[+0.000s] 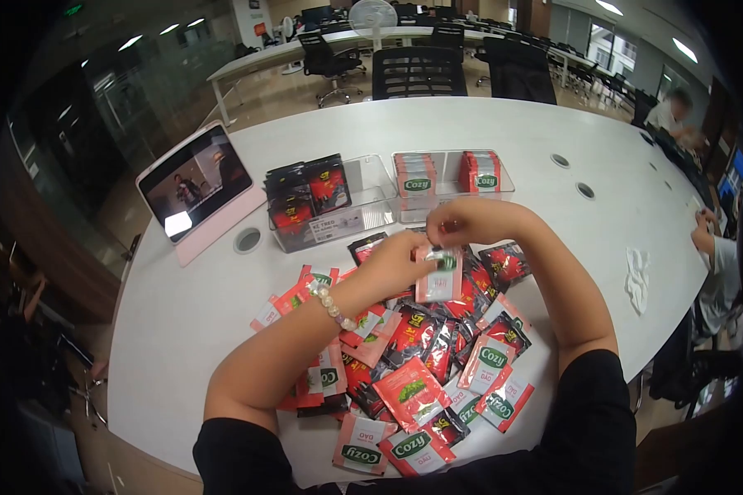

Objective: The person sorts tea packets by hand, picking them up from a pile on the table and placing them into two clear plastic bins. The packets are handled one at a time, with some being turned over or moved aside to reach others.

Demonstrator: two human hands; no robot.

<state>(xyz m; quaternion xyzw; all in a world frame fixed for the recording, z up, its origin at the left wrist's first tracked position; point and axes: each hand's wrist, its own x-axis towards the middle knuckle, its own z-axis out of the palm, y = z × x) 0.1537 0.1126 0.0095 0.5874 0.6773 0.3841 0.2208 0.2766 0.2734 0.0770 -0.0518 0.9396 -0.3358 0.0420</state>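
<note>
My left hand (399,266) is closed on a pink and white Cozy packet (439,276) above the pile. Right beside it, my right hand (462,223) is curled at the packet's top edge; what its fingers hold is too small to make out. Below both hands spreads a mixed pile of Cozy packets (410,394) and black and red packets (410,330). Behind the pile, one clear bin (373,216) holds black and red packets, and another clear bin (506,176) holds upright Cozy packets in two groups.
A tablet (194,183) in a pink case stands at the left, near a round table hole (248,240). Crumpled white tissue (637,280) lies at the right. Another person (673,111) sits at the far right, and someone's hands (703,231) show at the right edge.
</note>
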